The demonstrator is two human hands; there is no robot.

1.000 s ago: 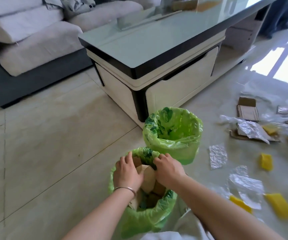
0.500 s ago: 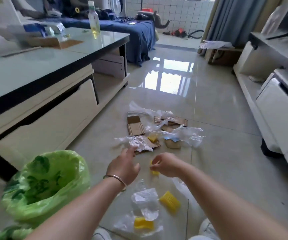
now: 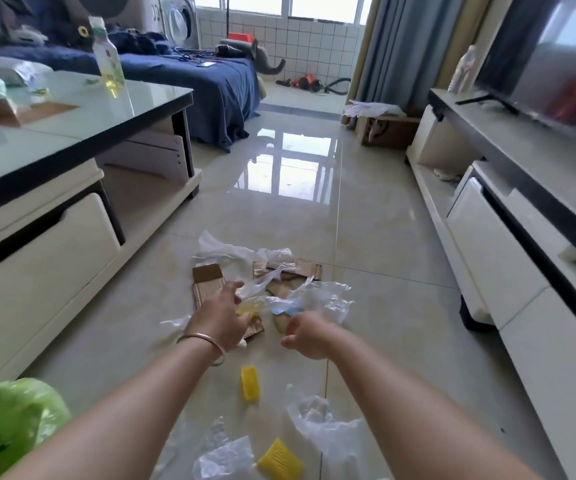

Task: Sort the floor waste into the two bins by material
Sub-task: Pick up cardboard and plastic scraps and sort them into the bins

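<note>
- Cardboard scraps point(image 3: 207, 282) lie flat on the floor point(image 3: 366, 244) ahead, half buried under crumpled clear plastic film point(image 3: 317, 296); the two materials are tangled in one heap, which is likely why both hands go in together, one to pick and one to part.
- Left hand point(image 3: 219, 318) reaches furthest, fingers spread and slightly bent over the near edge of the heap, just beside the cardboard. Its grip is apart and holds nothing that I can see, though the fingertips are blurred against the film.
- Right hand point(image 3: 305, 336) hangs a little nearer, fingers loosely curled downward with nothing visible between them; whether they already pinch a bit of film I cannot tell.
- Yellow ribbed pieces point(image 3: 250, 382) and more clear film point(image 3: 328, 431) are scattered nearer the person, between the arms, still unsorted.
- One bin, lined with a green bag point(image 3: 6, 420), sits at the lower left beside the left arm, close enough for a short carry back. The second bin is out of view.
- My reading: a fresh pick is beginning, and much waste remains on the floor.
- Thin film clings and drags neighbours along, so lifting cardboard cleanly probably calls for holding the plastic aside.
</note>
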